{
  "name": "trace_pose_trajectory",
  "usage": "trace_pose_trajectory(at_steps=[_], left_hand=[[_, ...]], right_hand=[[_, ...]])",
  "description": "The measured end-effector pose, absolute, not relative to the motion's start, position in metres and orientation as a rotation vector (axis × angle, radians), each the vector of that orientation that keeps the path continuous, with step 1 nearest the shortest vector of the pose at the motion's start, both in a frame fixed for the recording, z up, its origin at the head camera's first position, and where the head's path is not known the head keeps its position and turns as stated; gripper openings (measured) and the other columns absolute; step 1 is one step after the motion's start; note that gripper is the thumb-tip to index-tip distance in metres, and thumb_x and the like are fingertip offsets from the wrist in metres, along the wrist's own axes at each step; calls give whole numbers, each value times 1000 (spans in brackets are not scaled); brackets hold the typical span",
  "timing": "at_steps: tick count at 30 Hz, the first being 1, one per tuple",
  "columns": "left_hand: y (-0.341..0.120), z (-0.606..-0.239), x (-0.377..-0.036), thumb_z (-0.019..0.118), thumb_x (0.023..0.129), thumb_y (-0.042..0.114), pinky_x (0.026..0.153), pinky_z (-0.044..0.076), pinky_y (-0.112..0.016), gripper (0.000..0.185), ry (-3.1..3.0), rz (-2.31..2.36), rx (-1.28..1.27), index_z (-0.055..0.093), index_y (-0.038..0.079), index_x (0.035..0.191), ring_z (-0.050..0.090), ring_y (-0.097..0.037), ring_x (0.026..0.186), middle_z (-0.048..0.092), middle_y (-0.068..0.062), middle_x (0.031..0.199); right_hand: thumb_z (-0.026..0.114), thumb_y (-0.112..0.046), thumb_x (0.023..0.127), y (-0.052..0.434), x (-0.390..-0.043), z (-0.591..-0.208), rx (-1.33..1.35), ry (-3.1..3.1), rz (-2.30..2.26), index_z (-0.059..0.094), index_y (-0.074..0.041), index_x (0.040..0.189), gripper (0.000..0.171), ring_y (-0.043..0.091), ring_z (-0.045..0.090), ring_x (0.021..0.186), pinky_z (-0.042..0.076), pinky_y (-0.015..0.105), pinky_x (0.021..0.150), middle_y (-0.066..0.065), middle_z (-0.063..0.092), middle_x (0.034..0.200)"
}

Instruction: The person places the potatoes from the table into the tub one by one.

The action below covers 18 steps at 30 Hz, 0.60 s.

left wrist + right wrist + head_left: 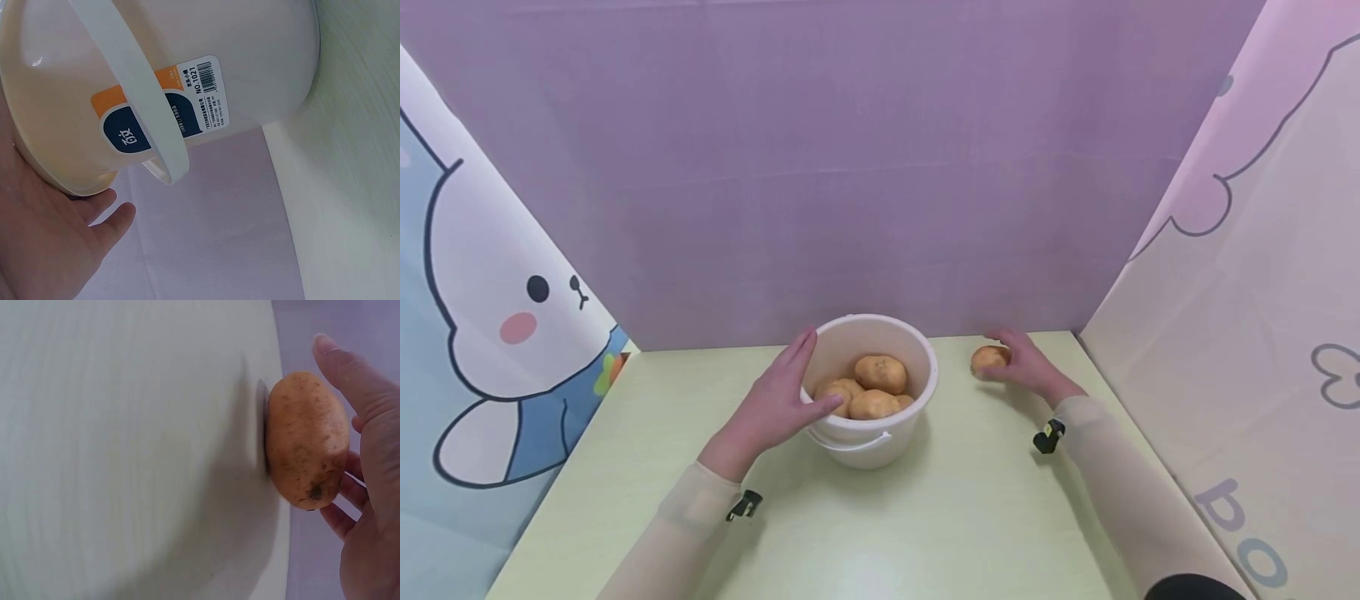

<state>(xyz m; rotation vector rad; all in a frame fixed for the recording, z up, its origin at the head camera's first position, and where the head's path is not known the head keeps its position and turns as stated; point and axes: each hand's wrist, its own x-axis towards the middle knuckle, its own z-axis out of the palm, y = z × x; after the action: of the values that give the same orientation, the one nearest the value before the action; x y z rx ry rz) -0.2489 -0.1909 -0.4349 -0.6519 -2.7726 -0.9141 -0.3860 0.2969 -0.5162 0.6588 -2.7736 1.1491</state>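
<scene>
A white plastic bucket [895,433] with several potatoes [880,374] inside stands on the table. My left hand [777,400] lies along the bucket's left rim, fingers extended and thumb reaching over the front edge. In the left wrist view, the bucket's white handle [134,81] hangs across a label [203,94] with a barcode. To the right of the bucket, a single potato [306,440] rests at the table's far side. My right hand [1028,365] is around that potato, its thumb raised off it in the right wrist view and its fingertips partly hidden behind.
The pale table [880,533] ends at a purple cloth backdrop [880,167]. Printed cloth panels stand on both sides, the left one [497,333] showing a cartoon animal and the right one [1262,333] close to my right forearm.
</scene>
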Motion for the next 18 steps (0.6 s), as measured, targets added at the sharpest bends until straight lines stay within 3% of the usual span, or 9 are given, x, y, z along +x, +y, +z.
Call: trace_pose_trajectory(at_steps=[12, 18], left_hand=[[-191, -435, -249, 81, 98, 54, 129, 29, -67, 113, -2762, -924, -658, 18, 3, 177, 24, -42, 166, 17, -16, 184], [-191, -436, -250, 81, 98, 55, 129, 29, -66, 113, -2756, -925, -659, 18, 3, 177, 24, -42, 166, 17, -16, 184]], right_hand=[[101, -23, 84, 296, -390, -529, 594, -2794, 1213, 57, 2, 154, 87, 45, 47, 143, 37, 62, 121, 26, 53, 157], [100, -27, 85, 296, -394, -537, 579, -2801, 1241, 56, 3, 155, 89, 46, 50, 141, 37, 64, 121, 27, 53, 157]])
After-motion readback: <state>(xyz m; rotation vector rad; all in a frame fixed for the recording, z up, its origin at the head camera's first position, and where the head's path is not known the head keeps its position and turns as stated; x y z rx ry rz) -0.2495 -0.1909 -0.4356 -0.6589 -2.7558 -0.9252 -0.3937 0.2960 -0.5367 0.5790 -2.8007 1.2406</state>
